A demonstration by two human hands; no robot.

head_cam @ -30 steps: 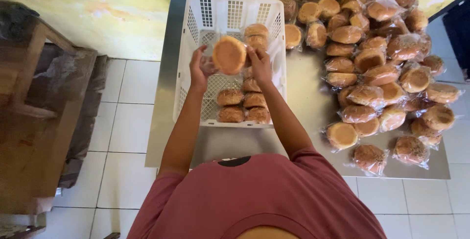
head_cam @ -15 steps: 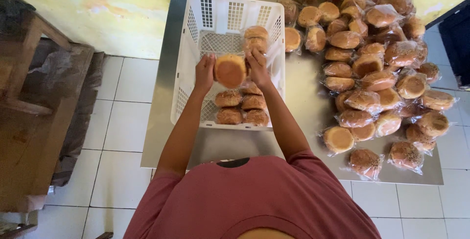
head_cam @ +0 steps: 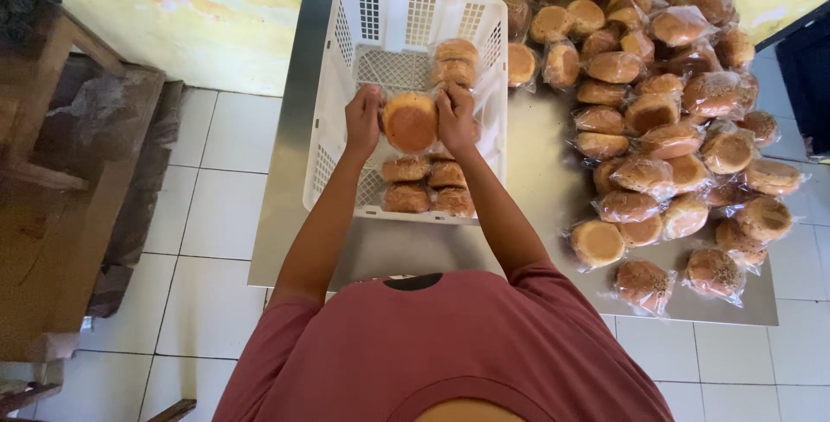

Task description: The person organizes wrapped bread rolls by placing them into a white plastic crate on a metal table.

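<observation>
Centrally, both hands clamped on one round wrapped bun (head_cam: pixel 410 123): left hand (head_cam: pixel 363 119) on its left edge, right hand (head_cam: pixel 455 117) on its right edge, fingers curled over the clear wrapping. Bun held flat, golden top up, inside the white plastic crate (head_cam: pixel 346 50), above the crate's perforated floor and roughly at mid-length. Hands apart from each other, separated by the bun's full width.

Near end of crate, below the held bun: four wrapped buns (head_cam: pixel 428 185) in two short rows, touching one another. Far end, right side: two more wrapped buns (head_cam: pixel 456 60), stacked edge to edge, just beyond the right hand. Left half of crate floor bare.

Crate resting on a metal bench (head_cam: pixel 298 171), long axis running away from the person. Right of the crate, on the same bench: a large loose heap of wrapped buns (head_cam: pixel 666 119), some plain-topped, some sprinkled with seeds; nearest of them just beside the crate's right wall.

Foreground: person's red shirt (head_cam: pixel 450 344), forearms extended over the crate's near rim. Left of the bench: white tiled floor (head_cam: pixel 207 240) and a wooden frame (head_cam: pixel 52 163) against a yellowish wall (head_cam: pixel 190 24).
</observation>
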